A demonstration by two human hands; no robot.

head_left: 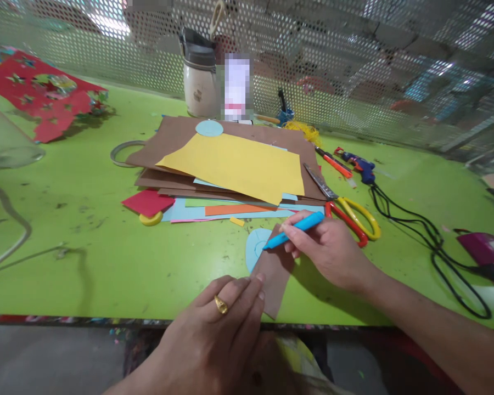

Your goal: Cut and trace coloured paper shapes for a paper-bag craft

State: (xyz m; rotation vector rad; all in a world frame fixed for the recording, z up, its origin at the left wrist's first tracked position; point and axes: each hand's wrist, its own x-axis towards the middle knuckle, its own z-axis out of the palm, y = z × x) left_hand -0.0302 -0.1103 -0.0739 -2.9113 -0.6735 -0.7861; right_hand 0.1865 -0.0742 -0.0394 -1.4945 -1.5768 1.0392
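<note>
A blue marker [296, 229] is gripped in my right hand [333, 249], its tip at the edge of a strip of brown card [278, 274]. Under that strip lies a light blue paper disc [254, 247] with curved and straight lines drawn on it. My left hand [226, 312], a gold ring on one finger, lies flat with its fingertips pressing on the card's left edge. Part of the disc is hidden by the card. Scissors [341, 206] with red and yellow handles lie just beyond my right hand, blades resting on the paper stack.
Behind my hands is a stack of brown card [148, 156] topped by a yellow sheet [239, 164]. A bottle [200, 82] stands at the back. To the right are a cutter [335, 164], a glue gun [360, 166] and its black cord [420, 227]. Red cut-out paper [61, 109] lies left.
</note>
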